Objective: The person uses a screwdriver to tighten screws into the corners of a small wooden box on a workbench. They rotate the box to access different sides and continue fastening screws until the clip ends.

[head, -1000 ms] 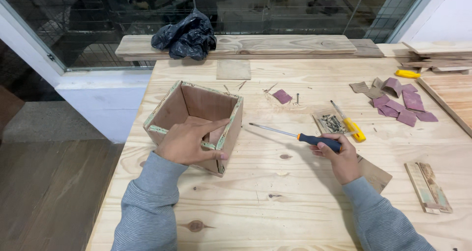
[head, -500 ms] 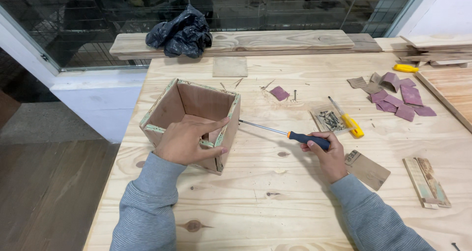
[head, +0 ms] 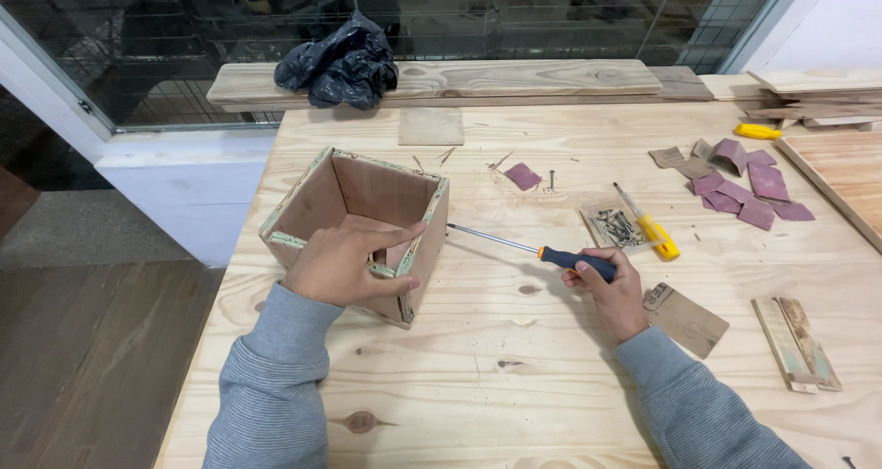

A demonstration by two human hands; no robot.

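An open-topped plywood box [head: 367, 203] stands on the pine workbench [head: 514, 368], left of centre. My left hand [head: 344, 265] grips its near corner, fingers over the rim and thumb on the outer wall. My right hand [head: 608, 287] holds a screwdriver [head: 542, 250] by its blue and orange handle. The steel shaft points left, with its tip right at the box's right-hand wall.
A clear packet of screws [head: 620, 226] and a yellow-handled screwdriver [head: 650, 226] lie behind my right hand. Sandpaper scraps [head: 735, 180] lie at the right, a brown card [head: 684, 317] and a small wood strip [head: 795, 340] near right. A black bag [head: 342, 60] sits on a plank at the back.
My right hand has carried the screwdriver leftward, bringing its tip from the open bench to the box's right wall. The left hand has stayed on the box's near corner.
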